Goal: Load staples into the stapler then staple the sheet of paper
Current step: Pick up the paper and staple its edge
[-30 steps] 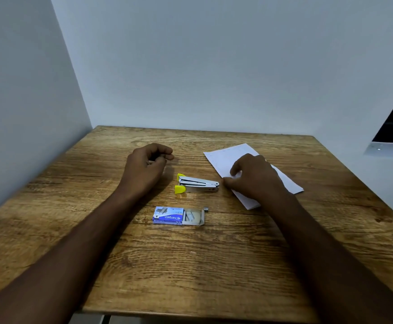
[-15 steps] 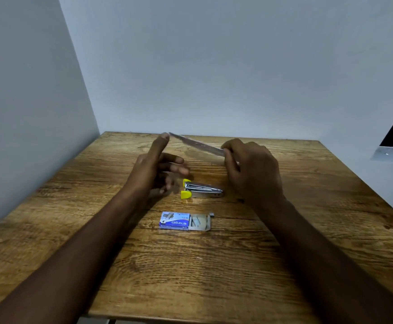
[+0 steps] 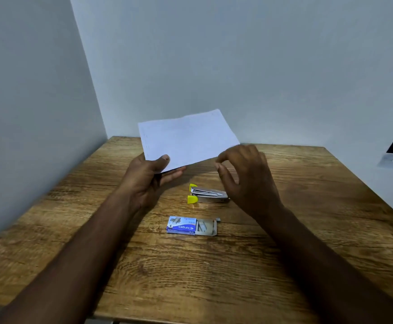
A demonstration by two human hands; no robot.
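White paper sheet (image 3: 188,139): 1; stapler (image 3: 208,194): 1

Both forearms are bare from the lower frame edge to the wrists, with no sleeve, cuff, watch, band or ring on them. The left hand (image 3: 147,181) shows a short, rounded thumbnail on its thumb. The right hand (image 3: 247,181) is seen from its back, with slim fingers (image 3: 226,177) and plain knuckles.

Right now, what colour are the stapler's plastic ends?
Yellow, on the stapler; head view.
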